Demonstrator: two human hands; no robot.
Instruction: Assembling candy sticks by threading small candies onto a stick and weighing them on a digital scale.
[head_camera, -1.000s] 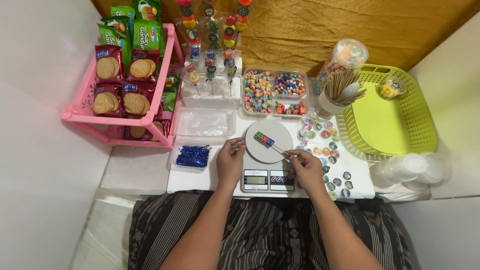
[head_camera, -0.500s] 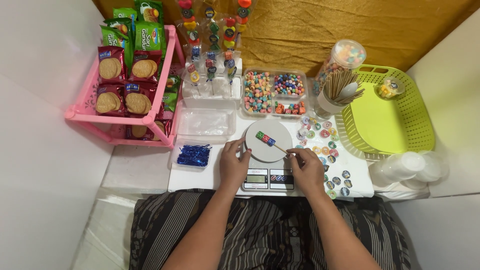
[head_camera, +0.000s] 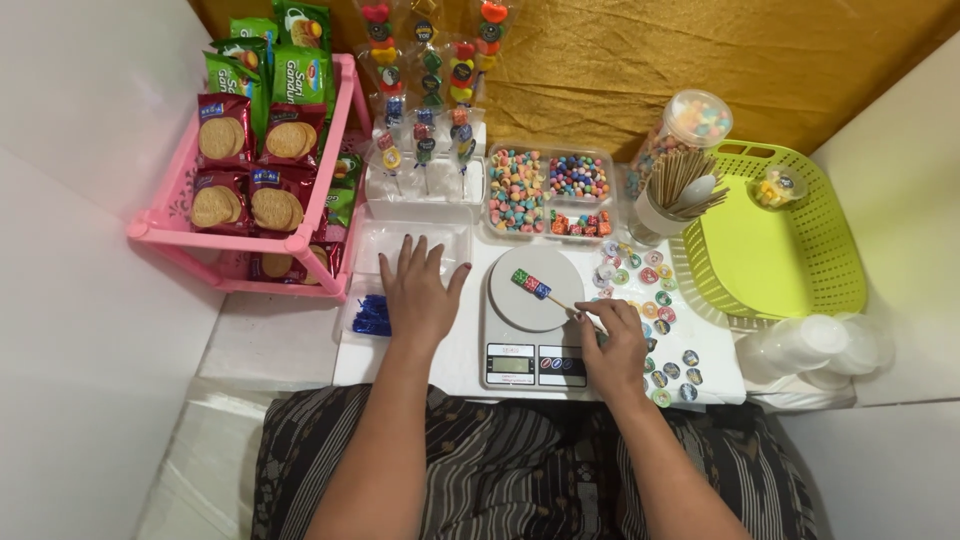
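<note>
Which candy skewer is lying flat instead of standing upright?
The short wooden skewer with coloured candy cubes on the round white kitchen scale plate; the right hand holds its stick. The wrapped candy skewers behind stand upright in a white holder.

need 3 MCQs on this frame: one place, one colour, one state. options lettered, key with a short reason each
1. Where does the candy skewer lie?
A. in the green basket
B. on the round plate of the kitchen scale
C. on the pink rack

2. What colour is the slotted basket at the right side?
A. lime green
B. blue
C. white

3. How is the left hand?
A. closed around a cup
B. pinching a sticker
C. flat, fingers spread, on a clear tray

Key:
1 B: the skewer's coloured pieces rest on the white round plate, while the right hand pinches its stick end.
2 A: the basket's rim and slotted walls are lime green.
3 C: the palm faces down, the fingers are fanned out and it grasps nothing.
</note>
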